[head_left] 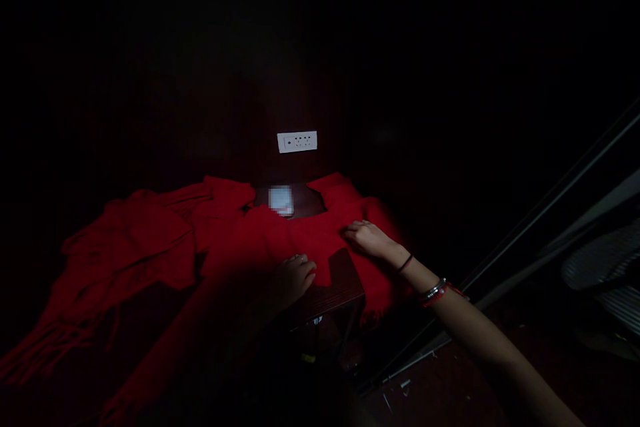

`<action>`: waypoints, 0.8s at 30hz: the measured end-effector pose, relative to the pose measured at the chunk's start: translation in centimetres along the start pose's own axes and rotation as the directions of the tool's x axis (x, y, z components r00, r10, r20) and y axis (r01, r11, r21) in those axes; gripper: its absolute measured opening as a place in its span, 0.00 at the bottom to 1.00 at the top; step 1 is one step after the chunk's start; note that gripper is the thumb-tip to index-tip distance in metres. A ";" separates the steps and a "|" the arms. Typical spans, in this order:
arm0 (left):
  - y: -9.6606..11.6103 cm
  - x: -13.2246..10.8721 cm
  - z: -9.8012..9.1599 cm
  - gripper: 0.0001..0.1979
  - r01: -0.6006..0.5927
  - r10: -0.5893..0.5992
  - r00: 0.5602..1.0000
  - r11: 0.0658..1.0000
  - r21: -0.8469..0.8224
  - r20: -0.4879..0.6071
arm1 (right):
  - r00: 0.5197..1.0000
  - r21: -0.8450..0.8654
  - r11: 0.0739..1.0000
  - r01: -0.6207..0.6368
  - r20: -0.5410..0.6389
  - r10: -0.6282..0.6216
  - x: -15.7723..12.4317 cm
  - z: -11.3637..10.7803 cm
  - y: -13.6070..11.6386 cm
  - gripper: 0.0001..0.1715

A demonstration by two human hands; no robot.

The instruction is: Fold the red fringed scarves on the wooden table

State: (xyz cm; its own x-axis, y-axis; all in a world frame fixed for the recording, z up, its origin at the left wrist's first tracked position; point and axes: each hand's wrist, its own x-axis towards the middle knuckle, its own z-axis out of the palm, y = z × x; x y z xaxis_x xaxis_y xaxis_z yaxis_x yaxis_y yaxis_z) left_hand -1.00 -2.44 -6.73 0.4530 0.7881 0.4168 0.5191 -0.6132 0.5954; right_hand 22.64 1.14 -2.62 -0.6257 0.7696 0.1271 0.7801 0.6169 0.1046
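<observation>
A red fringed scarf (pixel 235 233) lies rumpled and spread over a small dark wooden table (pixel 327 300), with part of it hanging down on the right side. My right hand (pixel 369 238) has its fingers curled closed on the scarf at the right of the tabletop. Lower and to the left, my left hand (pixel 299 277) is closed at the scarf's near part, close to the table's front edge. Its fingertips are partly hidden and its forearm is in deep shadow. A pale blurred rectangular item (pixel 281 200) lies on the tabletop behind the scarf.
A white wall socket panel (pixel 297 141) is on the dark wall behind the table. A long metal-edged frame (pixel 530 240) slants along the right, with a striped pale thing (pixel 607 273) beyond it. Small bits (pixel 405 385) lie on the floor. Most surroundings are very dark.
</observation>
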 end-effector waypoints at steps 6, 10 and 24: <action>-2.8 0.2 -2.1 0.14 -0.084 0.088 0.995 0.990 0.117 -0.035 | 0.990 -0.049 0.989 0.137 -0.027 -0.138 1.5 0.4 -3.0 0.25; -7.4 -0.7 -4.3 0.17 0.280 -0.152 0.939 0.859 0.430 -0.307 | 0.992 -0.140 0.983 0.118 0.060 -0.111 3.4 1.0 -3.8 0.18; -10.5 -3.0 -4.5 0.24 0.296 -0.236 0.953 0.590 0.751 -0.190 | 0.857 -0.161 0.846 -0.508 0.008 0.516 -4.9 -9.9 1.9 0.13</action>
State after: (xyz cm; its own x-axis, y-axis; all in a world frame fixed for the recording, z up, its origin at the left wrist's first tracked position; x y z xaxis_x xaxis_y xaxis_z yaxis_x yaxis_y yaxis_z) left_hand -11.03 1.88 -11.15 0.1713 0.9061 0.3867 0.9848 -0.1686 -0.0411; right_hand 27.15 -3.09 6.74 -0.1333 0.9789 0.1549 0.9776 0.1042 0.1829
